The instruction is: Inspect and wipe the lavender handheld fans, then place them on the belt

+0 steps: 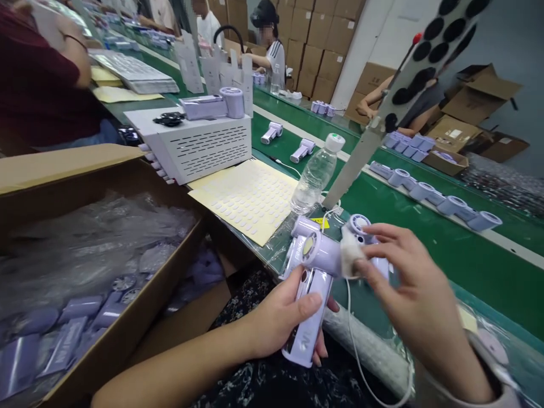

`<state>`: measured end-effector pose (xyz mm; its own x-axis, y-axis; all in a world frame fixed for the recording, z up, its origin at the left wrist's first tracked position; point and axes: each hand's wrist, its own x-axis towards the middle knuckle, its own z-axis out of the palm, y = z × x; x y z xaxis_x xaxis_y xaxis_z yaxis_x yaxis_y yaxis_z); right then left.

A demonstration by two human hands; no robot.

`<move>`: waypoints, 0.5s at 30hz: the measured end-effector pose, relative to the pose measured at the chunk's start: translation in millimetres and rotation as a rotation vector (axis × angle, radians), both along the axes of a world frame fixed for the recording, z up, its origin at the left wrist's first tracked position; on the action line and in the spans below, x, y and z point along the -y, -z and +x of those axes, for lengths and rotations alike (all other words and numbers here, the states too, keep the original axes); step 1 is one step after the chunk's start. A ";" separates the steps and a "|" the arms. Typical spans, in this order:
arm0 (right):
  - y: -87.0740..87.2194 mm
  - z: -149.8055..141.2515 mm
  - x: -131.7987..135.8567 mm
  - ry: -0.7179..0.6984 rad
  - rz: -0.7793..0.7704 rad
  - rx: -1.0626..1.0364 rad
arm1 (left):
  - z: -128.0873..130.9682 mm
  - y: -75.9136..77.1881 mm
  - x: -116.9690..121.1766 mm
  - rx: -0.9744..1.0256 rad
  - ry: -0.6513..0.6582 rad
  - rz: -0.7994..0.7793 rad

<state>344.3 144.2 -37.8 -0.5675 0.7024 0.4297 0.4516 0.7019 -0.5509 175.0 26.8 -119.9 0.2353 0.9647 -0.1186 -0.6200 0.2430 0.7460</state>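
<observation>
My left hand (283, 320) is wrapped round the handle of a lilac handheld fan (312, 266), held upright over my lap at the table's near edge. My right hand (414, 294) is at the fan's head, its thumb and fingers pinched on a small white pad (349, 255) pressed against the fan's side. A second lilac fan (359, 224) lies just behind the pad, partly hidden by my fingers. A thin white cable (355, 345) hangs down below my right hand.
A clear water bottle (317, 173) stands beside a yellow sheet of small stickers (246, 198). A white vented box (199, 141) is behind it. An open carton (97, 266) of bagged fans sits at left. More fans lie on the green belt (425, 226). Other people work beyond.
</observation>
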 end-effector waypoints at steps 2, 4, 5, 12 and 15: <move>9.6 -2.4 19.5 -0.072 -0.239 -0.170 | 7.8 -2.4 -2.2 -0.084 0.102 0.006; 22.6 -4.9 27.9 -0.110 -0.474 -0.356 | 12.5 -5.4 -3.3 -0.225 0.150 0.043; 28.6 -5.5 29.5 -0.119 -0.546 -0.434 | 14.1 -7.2 -3.7 -0.300 0.150 0.073; 38.6 -16.7 36.5 0.026 -0.453 -0.631 | 29.5 -16.7 -5.1 -0.553 0.035 0.179; 37.7 -26.1 35.7 0.087 -0.415 -0.621 | 35.5 -12.6 -3.1 -0.554 -0.036 0.173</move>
